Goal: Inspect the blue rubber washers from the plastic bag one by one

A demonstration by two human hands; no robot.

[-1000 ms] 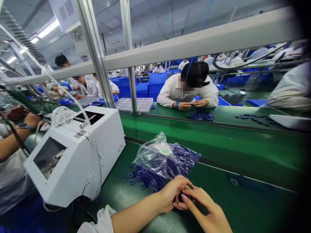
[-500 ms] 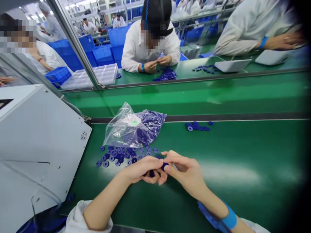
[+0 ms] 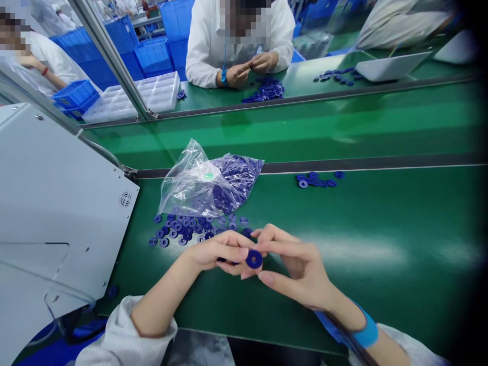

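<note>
Blue washer (image 3: 253,259): up above the green surface (image 3: 389,223)
Left hand (image 3: 219,251): grip pinches the washer's edge
Right hand (image 3: 304,263): grip a little apart, close by
Drop: might happen if the pinch slips

Bright light leaves pale glare on the green bench (image 3: 385,259); toward the blackened right edge, detail seems blurred.

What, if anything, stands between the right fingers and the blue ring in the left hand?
Nothing visible does. The left fingers hold the blue ring, and its right side is open toward the right fingers. The loose rings and plastic bag lie beyond.
</note>
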